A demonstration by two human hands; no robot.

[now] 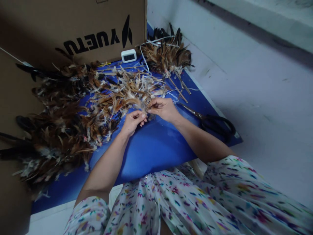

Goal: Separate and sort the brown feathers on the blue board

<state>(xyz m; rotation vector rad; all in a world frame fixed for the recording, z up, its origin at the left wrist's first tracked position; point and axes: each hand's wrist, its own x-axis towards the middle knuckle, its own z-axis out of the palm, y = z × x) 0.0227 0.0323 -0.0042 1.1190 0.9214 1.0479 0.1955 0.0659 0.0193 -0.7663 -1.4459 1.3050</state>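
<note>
My left hand [135, 121] is closed in a pinch at the base of a small tuft of feathers [141, 103]. Close beside it, my right hand [163, 108] pinches the same tuft from the right, thumb against forefinger. The fingertips nearly meet, and what lies right between them is partly hidden. Just beyond both hands spreads a loose layer of brown and white feathers [114, 101] on the blue tabletop [156, 147]. Black-handled scissors [215, 125] lie to the right of my right forearm, blades pointing toward the feathers.
Brown feather bundles [61, 137] are heaped along the left. At the back right lies a feather bundle with sticks [166, 55] and white string. A small white digital clock [128, 56] stands before a large cardboard box [73, 23]. A pale wall [256, 107] borders the right side.
</note>
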